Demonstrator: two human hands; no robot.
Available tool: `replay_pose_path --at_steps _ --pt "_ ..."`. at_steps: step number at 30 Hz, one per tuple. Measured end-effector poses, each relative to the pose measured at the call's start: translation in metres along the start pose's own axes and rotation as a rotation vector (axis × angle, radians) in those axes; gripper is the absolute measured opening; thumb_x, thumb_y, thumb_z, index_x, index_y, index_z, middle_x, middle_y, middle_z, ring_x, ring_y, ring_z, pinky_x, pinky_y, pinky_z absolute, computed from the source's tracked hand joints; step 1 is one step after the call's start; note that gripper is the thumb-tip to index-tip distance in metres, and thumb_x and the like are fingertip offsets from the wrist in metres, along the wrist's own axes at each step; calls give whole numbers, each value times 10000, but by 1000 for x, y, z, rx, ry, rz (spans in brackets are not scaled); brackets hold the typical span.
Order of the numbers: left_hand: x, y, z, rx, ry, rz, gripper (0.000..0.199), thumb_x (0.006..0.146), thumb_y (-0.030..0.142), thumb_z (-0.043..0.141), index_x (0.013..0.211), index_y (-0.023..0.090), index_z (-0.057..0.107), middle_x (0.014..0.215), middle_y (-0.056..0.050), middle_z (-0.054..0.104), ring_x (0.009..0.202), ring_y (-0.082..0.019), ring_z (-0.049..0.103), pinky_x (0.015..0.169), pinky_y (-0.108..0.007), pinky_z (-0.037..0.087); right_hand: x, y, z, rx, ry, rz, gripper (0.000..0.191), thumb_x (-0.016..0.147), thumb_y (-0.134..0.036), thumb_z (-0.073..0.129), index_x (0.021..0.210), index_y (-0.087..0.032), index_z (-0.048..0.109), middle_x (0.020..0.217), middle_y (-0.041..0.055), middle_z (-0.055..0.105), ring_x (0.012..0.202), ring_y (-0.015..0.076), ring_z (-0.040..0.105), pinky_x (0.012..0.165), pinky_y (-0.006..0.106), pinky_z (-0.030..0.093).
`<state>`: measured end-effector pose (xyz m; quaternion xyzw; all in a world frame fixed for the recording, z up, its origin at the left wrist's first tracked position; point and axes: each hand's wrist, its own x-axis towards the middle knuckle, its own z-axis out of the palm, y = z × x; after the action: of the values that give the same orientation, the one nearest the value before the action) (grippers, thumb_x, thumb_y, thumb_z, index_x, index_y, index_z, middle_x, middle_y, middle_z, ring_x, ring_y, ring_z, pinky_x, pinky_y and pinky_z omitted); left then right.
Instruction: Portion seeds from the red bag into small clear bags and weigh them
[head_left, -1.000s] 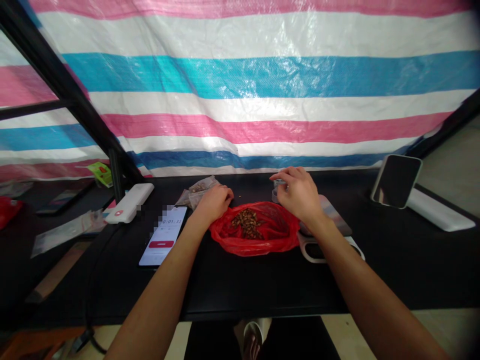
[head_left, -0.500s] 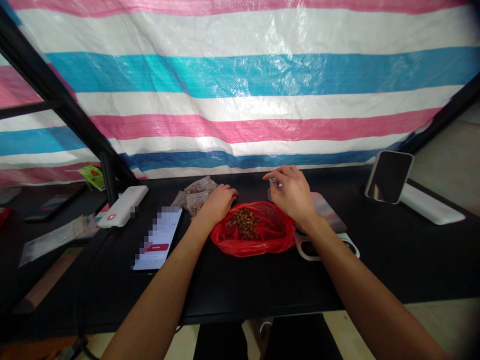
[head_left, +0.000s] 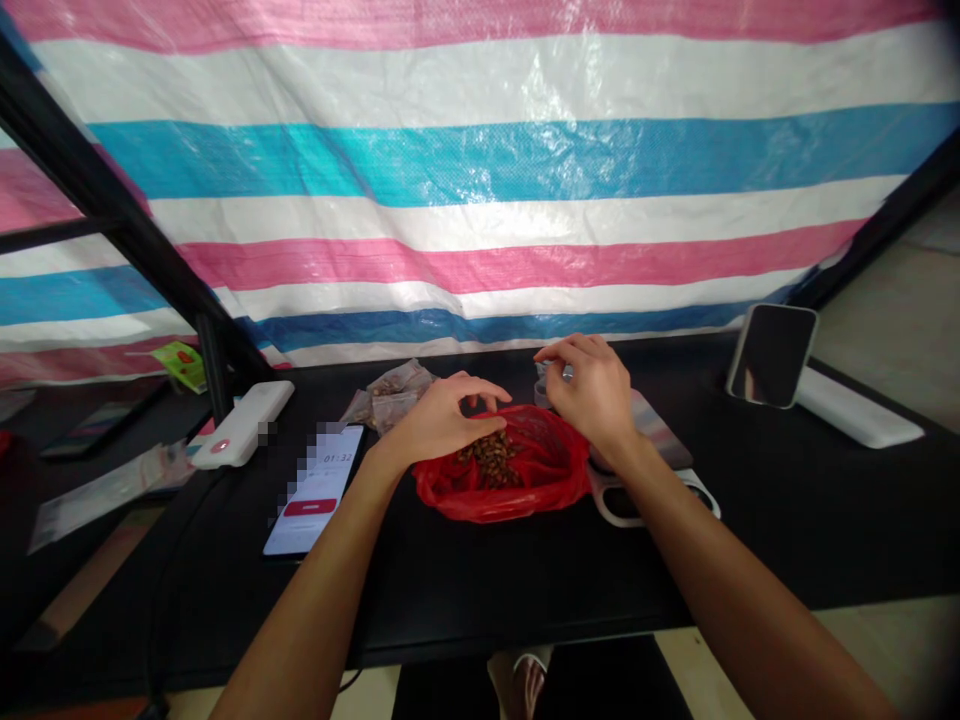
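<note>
My left hand [head_left: 454, 412] hovers over the left side of a red plastic bag [head_left: 480, 510], its thumb and fingers apart and nothing visible between them. Inside the bag lies a pile of small brown kernels [head_left: 491, 468], partly covered by that hand. Behind the bag's far right edge, my right hand [head_left: 592, 390] has its fingers curled around a small clear plastic piece [head_left: 540, 388]; its exact kind is unclear. Several small clear zip bags [head_left: 394, 408] with brown contents lie just left of the red bag.
A lit phone [head_left: 319, 500] lies left of my forearm, a white power bank [head_left: 244, 425] beyond it. Beneath my right wrist sit a flat phone-like slab [head_left: 660, 430] and a white-rimmed object [head_left: 615, 510]. A dark-screened device [head_left: 772, 355] stands propped at right. A striped tarp [head_left: 480, 220] hangs behind.
My left hand has moved right from beside the zip bags to over the red bag, its thumb and fingers spreading. My right hand has barely shifted. The view has tilted slightly.
</note>
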<state>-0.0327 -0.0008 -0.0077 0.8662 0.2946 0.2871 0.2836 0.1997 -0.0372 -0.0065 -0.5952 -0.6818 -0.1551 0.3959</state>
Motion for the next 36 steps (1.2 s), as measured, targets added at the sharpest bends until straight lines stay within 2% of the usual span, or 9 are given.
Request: replay_pose_path --at_steps 6,11,14,19,23,26,31,33,36 --pt "-4 -11 -10 131 -6 -144 227 916 386 669 1051 224 752 956 -37 693 818 -169 619 748 -306 478 1 -1 -3 25 5 -1 253 883 -101 551 895 -230 769 911 51 748 925 262 636 808 377 481" --pt "-20 -20 -40 84 -392 -376 545 803 506 764 1277 256 664 1072 -35 721 876 -196 681 739 -277 504 1 -9 -8 124 -150 -107 214 977 -216 548 1034 -236 752 1019 38 764 959 238 678 868 371 499" --pt "-25 -23 -46 -20 -503 -399 548 801 430 752 1307 258 627 1041 -21 732 864 -199 690 722 -270 518 -1 -19 -10 155 -285 -210 229 1013 -306 553 1123 -229 738 1040 50 759 1000 246 672 934 391 493" --pt "-20 -15 -44 -173 -405 -331 577 754 187 663 1324 262 609 1134 -27 714 953 -204 686 804 -292 550 -8 -29 -5 128 -490 -349 330 984 -356 626 1283 -233 696 1091 81 743 1076 280 632 999 427 472" --pt "-16 -4 -42 -192 -259 -321 648 745 134 598 1382 251 570 1055 -25 698 899 -189 678 804 -309 564 -11 -28 0 89 -570 -320 378 975 -195 554 1339 -217 651 1113 94 746 1064 275 656 987 416 474" --pt "-16 -5 -42 -172 -228 -266 625 734 108 605 1343 247 604 1209 -37 690 1060 -206 676 963 -338 547 -10 -26 0 81 -583 -268 467 973 -144 500 1426 -226 575 1218 105 727 1030 271 689 923 398 490" --pt "-18 -10 -40 -142 -371 -258 517 835 296 707 1343 269 616 1325 -39 675 1191 -237 659 1058 -373 520 -11 -26 -1 148 -623 -259 417 1024 -206 493 1436 -249 540 1293 109 690 1044 268 699 883 364 484" --pt "-16 -7 -36 -87 -256 -205 451 872 393 710 1298 259 639 1352 -54 655 1225 -240 639 1087 -379 500 -12 -27 -1 235 -653 -260 375 1036 -207 490 1408 -242 527 1256 103 701 1052 255 694 868 341 477" --pt "-11 0 -28 -1 -114 -93 262 908 372 678 1128 232 696 1285 -54 678 1215 -227 628 1108 -367 465 -12 -29 0 290 -659 -242 311 1026 -154 479 1325 -221 524 1129 84 724 1006 240 687 832 323 459"
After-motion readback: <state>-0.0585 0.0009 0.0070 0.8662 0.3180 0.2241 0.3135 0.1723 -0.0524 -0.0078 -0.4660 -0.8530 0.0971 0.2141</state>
